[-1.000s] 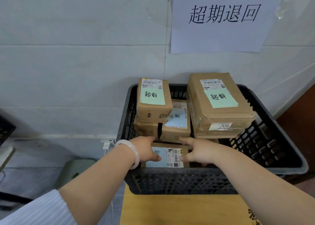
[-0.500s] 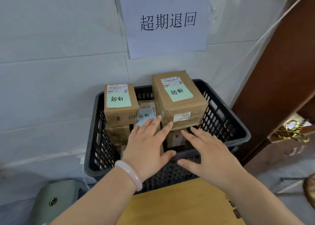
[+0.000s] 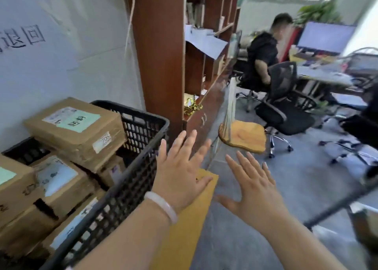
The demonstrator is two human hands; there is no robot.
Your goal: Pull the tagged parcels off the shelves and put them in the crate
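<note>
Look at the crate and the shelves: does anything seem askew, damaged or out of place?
The top parcel sits higher than the rim of the crate, and its cardboard is creased and dented along the front. On the shelves, a loose sheet of paper droops over the edge.

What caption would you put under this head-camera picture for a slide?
Left hand and right hand spread open and empty by the black crate of tagged parcels, facing the wooden shelves.

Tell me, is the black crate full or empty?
Nearly full. The black crate holds stacked cardboard parcels, and the top parcel, with a green tag, sticks up above the rim.
</note>
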